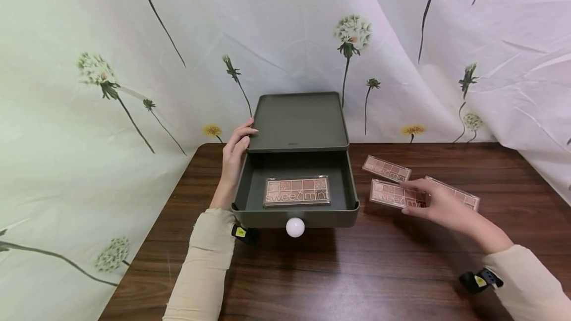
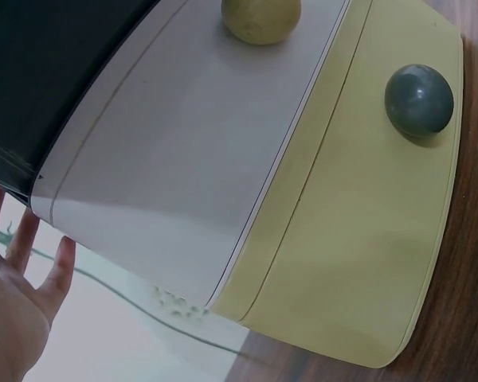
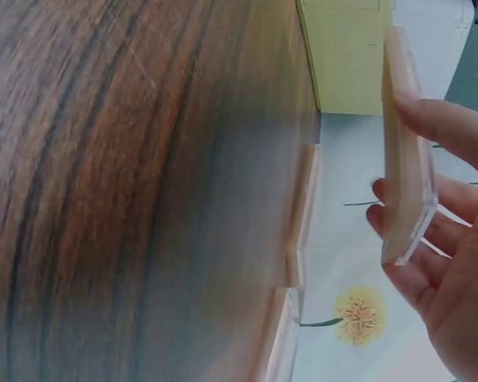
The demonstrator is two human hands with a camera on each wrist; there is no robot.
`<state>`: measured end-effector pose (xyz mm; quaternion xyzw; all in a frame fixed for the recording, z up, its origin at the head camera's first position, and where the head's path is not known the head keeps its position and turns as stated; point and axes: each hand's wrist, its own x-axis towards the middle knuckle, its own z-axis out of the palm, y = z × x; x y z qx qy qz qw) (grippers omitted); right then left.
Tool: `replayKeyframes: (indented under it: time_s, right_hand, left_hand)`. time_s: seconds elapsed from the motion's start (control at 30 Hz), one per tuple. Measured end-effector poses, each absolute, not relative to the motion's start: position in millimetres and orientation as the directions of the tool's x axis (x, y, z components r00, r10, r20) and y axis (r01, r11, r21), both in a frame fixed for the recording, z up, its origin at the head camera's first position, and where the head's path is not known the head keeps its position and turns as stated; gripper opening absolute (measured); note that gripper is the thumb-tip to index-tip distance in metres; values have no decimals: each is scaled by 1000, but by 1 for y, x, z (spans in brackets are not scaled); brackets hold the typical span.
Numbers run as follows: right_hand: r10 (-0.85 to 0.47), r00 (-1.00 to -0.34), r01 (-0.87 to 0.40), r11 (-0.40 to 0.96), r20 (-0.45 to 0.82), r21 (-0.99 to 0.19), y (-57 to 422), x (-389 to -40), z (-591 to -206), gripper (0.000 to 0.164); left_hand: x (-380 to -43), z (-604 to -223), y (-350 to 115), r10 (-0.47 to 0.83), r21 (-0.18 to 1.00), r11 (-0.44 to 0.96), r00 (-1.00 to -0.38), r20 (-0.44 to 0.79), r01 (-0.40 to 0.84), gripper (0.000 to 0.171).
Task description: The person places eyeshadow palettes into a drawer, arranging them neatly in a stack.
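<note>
A dark green top drawer (image 1: pixel 263 219) with a white knob (image 1: pixel 295 227) is pulled out of a small stacked drawer unit (image 1: pixel 298 122). Inside it lies an eyeshadow palette (image 1: pixel 296 191) under a clear lid. My left hand (image 1: pixel 234 155) rests along the unit's left side, fingers extended against the edge. Between thumb and fingers, my right hand (image 1: pixel 446 208) pinches another eyeshadow palette (image 3: pixel 406 167), raised off the table to the right of the drawer. Two more palettes lie beside it, one behind (image 1: pixel 386 168) and another (image 1: pixel 464 197) partly covered by my hand.
Below the green drawer, the unit has a white drawer (image 2: pixel 175 151) with a yellow knob (image 2: pixel 261 17) and a yellow drawer (image 2: pixel 358 207) with a grey-green knob (image 2: pixel 419 101). Behind the dark wooden table (image 1: pixel 379 271) hangs a dandelion-print cloth (image 1: pixel 285 28).
</note>
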<state>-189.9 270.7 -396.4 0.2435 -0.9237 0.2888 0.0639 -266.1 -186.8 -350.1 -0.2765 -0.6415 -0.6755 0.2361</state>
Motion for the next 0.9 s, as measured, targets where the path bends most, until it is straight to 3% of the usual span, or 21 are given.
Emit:
replayKeyframes:
  time_s: [0.37, 0.67, 0.9]
  right_hand:
    - [-348, -847, -518, 712, 402, -474, 274, -172, -375, 57]
    - [-366, -755, -629, 637, 544, -446, 269, -162, -351, 68]
    - [-359, -723, -657, 621, 590, -428, 264, -152, -337, 73]
  left_hand:
    - [-267, -350, -187, 41, 742, -59, -741, 670, 668, 31]
    - [-268, -350, -187, 27, 727, -34, -727, 687, 686, 32]
    - [-268, -351, -188, 35, 734, -26, -733, 679, 679, 32]
